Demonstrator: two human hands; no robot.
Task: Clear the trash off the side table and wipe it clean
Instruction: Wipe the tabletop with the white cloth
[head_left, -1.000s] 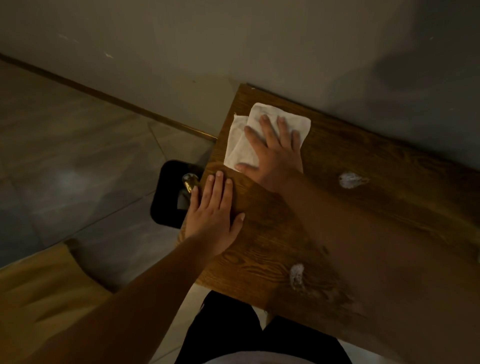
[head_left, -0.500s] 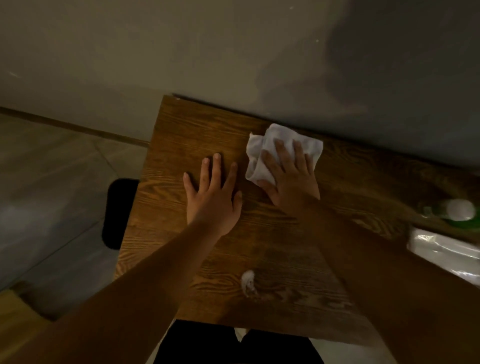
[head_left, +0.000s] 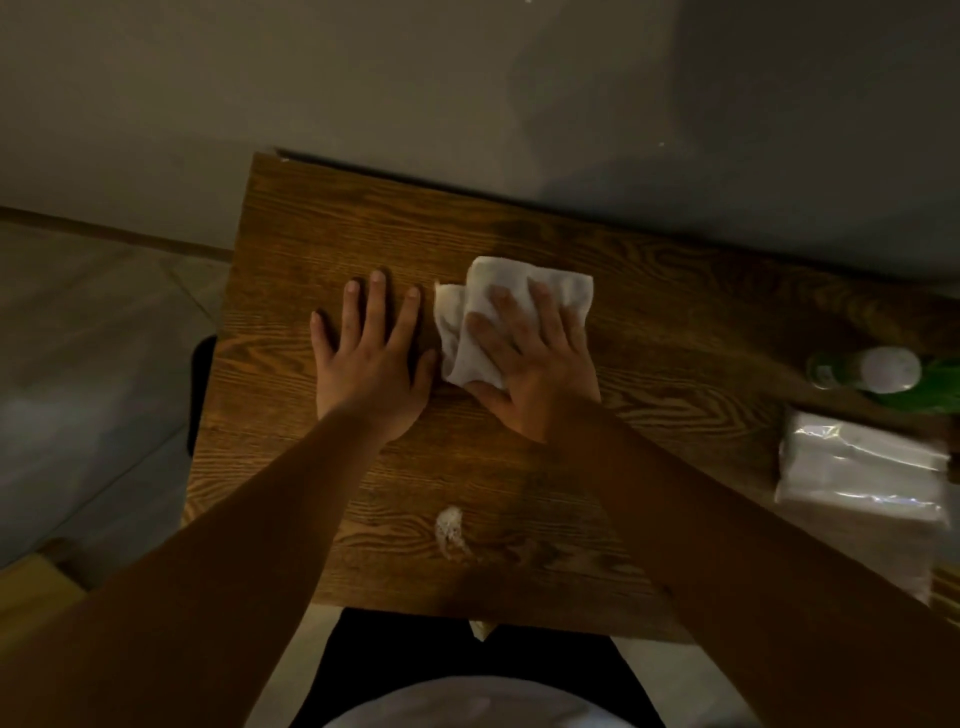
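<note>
A dark wooden side table (head_left: 322, 228) stands against the wall. My right hand (head_left: 535, 369) presses flat on a folded white cloth (head_left: 467, 322) near the table's middle, fingers spread over it. Just left of the cloth, my left hand (head_left: 371, 364) lies flat on the bare wood, fingers apart, holding nothing. A small white foamy smear (head_left: 449, 525) sits on the wood near the front edge, between my forearms.
A green bottle with a white cap (head_left: 883, 371) lies at the table's right end. In front of it sits a clear plastic pack of white tissues (head_left: 857, 467). A black bin (head_left: 200, 395) shows on the floor left of the table. The wall runs along the far edge.
My right hand has slid the cloth from the far left corner toward the table's middle and slightly nearer me. My left hand moved from the left edge inward. The view panned right.
</note>
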